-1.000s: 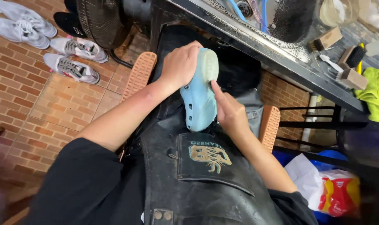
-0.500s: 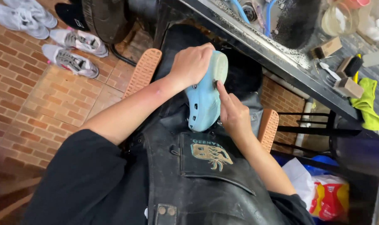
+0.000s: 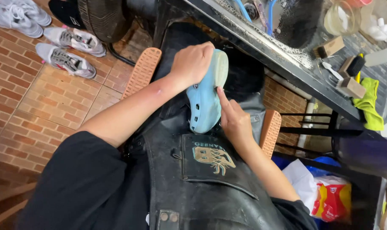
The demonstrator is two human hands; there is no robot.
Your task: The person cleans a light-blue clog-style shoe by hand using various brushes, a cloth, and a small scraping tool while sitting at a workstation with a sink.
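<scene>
Clog, pale blue, stands tilted on the black apron over the lap. Left hand grips its upper end, hiding that end. Right hand touches the clog's side with one finger out (other fingers curled, hard to make out). Surface lies beyond the clog.

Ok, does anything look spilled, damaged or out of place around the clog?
Nothing on the light blue clog looks damaged. White foam or powder is strewn along the dark bench edge, and three grey sneakers lie scattered on the brick floor.
</scene>
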